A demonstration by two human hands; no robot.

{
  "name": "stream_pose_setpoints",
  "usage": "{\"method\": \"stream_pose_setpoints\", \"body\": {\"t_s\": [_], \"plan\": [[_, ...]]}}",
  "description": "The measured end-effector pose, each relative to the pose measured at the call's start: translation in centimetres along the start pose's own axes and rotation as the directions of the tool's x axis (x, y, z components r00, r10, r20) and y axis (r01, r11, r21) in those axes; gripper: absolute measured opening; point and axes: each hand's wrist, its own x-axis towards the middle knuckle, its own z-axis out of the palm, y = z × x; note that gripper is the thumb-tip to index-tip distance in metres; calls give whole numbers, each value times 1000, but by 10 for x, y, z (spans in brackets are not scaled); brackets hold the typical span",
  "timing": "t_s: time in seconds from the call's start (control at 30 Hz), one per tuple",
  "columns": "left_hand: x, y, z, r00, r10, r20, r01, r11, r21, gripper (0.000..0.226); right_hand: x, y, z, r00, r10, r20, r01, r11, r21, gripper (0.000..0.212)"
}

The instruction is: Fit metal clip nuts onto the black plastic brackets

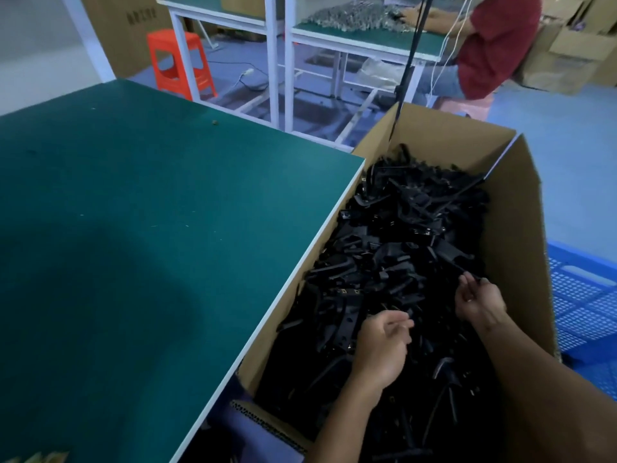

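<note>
I see a green table (133, 202) filling the frame's left, 1 small dark speck (214, 122) lying near its far edge.

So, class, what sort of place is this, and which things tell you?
Probably a small factory assembly workshop. A cardboard box holds a heap of black plastic brackets, green-topped workbenches stand in rows, and another worker sits at a pile of metal parts.

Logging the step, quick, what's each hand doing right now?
Left hand: fingers loosely curled over the brackets, holding nothing visible.
Right hand: fingertips at a bracket; grip cannot be told.
</note>
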Motion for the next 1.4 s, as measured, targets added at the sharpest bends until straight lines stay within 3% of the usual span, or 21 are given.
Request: {"method": "stream_pose_setpoints", "body": {"t_s": [0.3, 0.43, 0.6, 0.67, 0.73, 0.83, 0.93, 1.03, 1.1, 1.13, 1.23, 1.33, 1.4], "plan": [[3, 25, 31, 993, 30, 112, -22, 997, -73, 34, -17, 13, 7, 994, -23, -103, 28, 999, 43, 40], [-3, 19, 43, 983, 55, 174, -46, 997, -55, 36, -16, 13, 0, 999, 48, 20, -47, 999, -20, 42], [-11, 17, 41, 980, 58, 188, -78, 992, 99, 39, -31, 19, 3, 997, 80, 21, -75, 983, -165, 41], [-21, 27, 31, 968, 106, 229, -143, 978, 154, 40, -53, 30, 18, 1000, -12, 29, 17, 981, -194, 23], [-37, 45, 10, 955, 146, 259, -198, 962, 188, 38, -81, 46, 41, 973, -217, 75, 230, 921, -315, 13], [-66, 67, -46, 946, 280, 162, -308, 934, 182, 32, -132, 78, 77, 810, -495, 313, 583, 737, -342, 24], [-109, 92, -128, 868, 456, -195, -481, 870, -106, 24, -201, 122, 111, 571, -557, 604, 760, 637, -130, 24], [-171, 100, -235, 676, 443, -589, -657, 725, -208, 16, -265, 175, 124, 218, -345, 913, 862, 507, -14, 25], [-219, 88, -304, 529, 365, -766, -720, 672, -176, 17, -303, 210, 127, -24, -32, 999, 921, 388, 34, 27], [-243, 77, -335, 456, 325, -828, -730, 669, -139, 16, -322, 229, 131, -110, 139, 984, 935, 350, 55, 28], [-297, 35, -397, 258, 204, -944, -737, 673, -56, 12, -373, 288, 146, -241, 486, 840, 937, 341, 71, 27], [-325, 4, -433, 48, 76, -996, -850, 527, -1, 15, -425, 363, 166, -294, 526, 798, 924, 371, 95, 26], [-327, -1, -449, -88, 14, -996, -839, 539, 82, 15, -458, 417, 182, -347, 491, 799, 909, 387, 157, 25]]}}
